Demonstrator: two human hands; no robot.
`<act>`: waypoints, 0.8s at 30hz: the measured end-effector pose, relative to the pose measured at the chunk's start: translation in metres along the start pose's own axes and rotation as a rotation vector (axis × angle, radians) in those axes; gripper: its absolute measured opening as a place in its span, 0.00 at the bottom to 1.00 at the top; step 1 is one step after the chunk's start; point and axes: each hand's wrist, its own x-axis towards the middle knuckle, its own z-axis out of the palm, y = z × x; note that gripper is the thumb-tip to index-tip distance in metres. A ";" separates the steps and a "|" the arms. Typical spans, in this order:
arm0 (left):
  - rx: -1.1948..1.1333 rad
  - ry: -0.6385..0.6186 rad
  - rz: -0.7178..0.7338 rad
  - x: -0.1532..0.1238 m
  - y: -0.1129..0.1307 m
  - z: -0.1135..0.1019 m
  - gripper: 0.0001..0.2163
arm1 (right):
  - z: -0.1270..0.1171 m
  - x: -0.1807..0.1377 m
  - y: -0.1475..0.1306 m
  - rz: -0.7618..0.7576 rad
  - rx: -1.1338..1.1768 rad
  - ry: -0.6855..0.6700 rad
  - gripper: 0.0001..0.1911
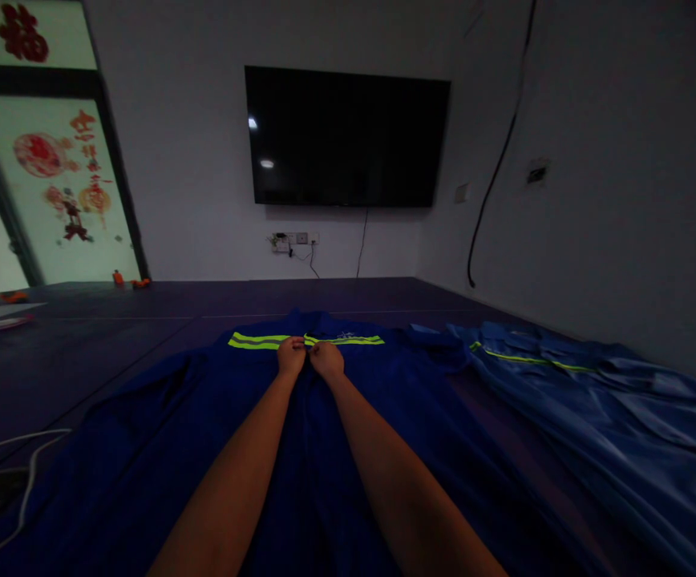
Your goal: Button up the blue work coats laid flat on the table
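A dark blue work jacket [204, 433] with a yellow-green reflective stripe [252, 341] lies spread flat on the dark table in front of me. Both arms reach forward over it. My left hand [291, 355] and my right hand [326, 358] meet at the middle of the jacket's front, just below the stripe. Fingers of both hands are curled and pinched on the front edges of the jacket where the two halves meet. Which small part they pinch is too dim to make out.
A second blue jacket [594, 401] with a reflective stripe lies crumpled to the right. White cables [17, 449] lie at the left edge. A black wall screen [348, 136] hangs ahead, with sockets below it. A glass door with red decorations [53, 160] stands far left.
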 end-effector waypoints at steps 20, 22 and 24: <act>-0.020 -0.025 0.013 0.001 0.000 0.001 0.16 | -0.002 0.000 -0.001 0.024 0.010 0.026 0.12; -0.025 -0.026 0.021 0.001 0.000 0.001 0.17 | -0.003 0.000 -0.001 0.027 0.008 0.024 0.12; -0.028 -0.029 0.029 0.001 0.000 0.001 0.17 | -0.003 -0.001 -0.001 0.028 0.005 0.020 0.12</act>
